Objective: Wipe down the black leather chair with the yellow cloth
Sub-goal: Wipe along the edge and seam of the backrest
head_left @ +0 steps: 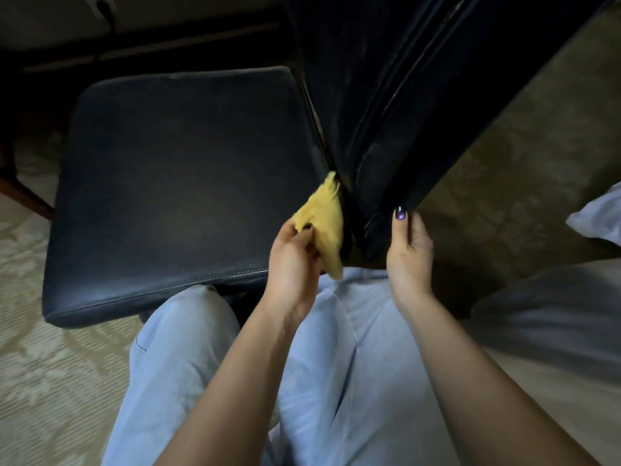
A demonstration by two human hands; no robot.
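The black leather chair (181, 183) fills the upper middle of the head view, its seat to the left and its backrest (386, 95) rising to the upper right. My left hand (295, 260) grips the yellow cloth (324, 216), and the cloth's upper tip is pushed into the crevice where the seat meets the backrest. My right hand (408, 250) holds the lower edge of the backrest, thumb on its front face and the fingers hidden behind it.
My legs in light blue trousers (322, 381) are in the lower middle, right against the seat's front edge. Pale patterned carpet (43, 381) lies all round. A dark wooden furniture leg (23, 193) stands at the left; pale bedding (598, 216) lies at the right.
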